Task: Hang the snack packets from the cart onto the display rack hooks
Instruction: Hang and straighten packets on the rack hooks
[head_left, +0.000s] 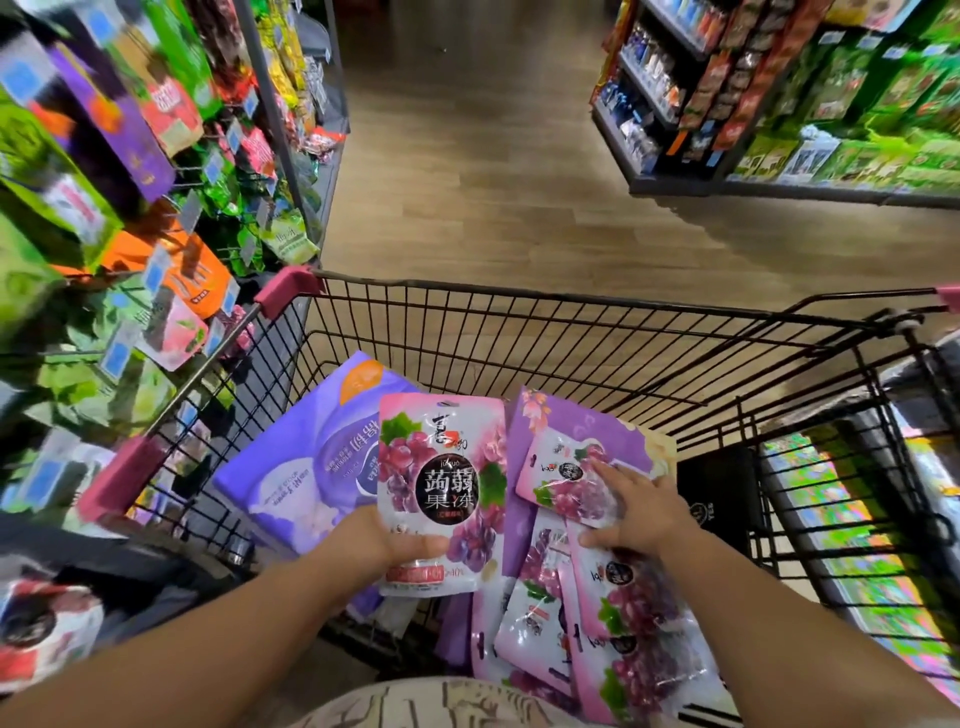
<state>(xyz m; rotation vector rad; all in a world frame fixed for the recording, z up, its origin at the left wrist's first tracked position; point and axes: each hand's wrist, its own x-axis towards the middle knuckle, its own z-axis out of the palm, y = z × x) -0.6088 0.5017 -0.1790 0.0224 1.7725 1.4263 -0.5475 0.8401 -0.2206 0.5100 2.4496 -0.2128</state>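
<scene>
A black wire cart with pink corner caps stands in front of me. My left hand grips an upright grape jelly packet by its lower part, above the cart. My right hand lies on another grape packet in the cart, fingers spread over it and thumb at its near edge. Several more grape packets are piled below that hand. The display rack with hooks, price tags and hanging snack bags rises at the left of the cart.
Large purple packs lie in the cart's left half and a black bag in its right part. The wooden aisle floor runs ahead. Another stocked shelf unit stands far right, with more goods by the cart's right side.
</scene>
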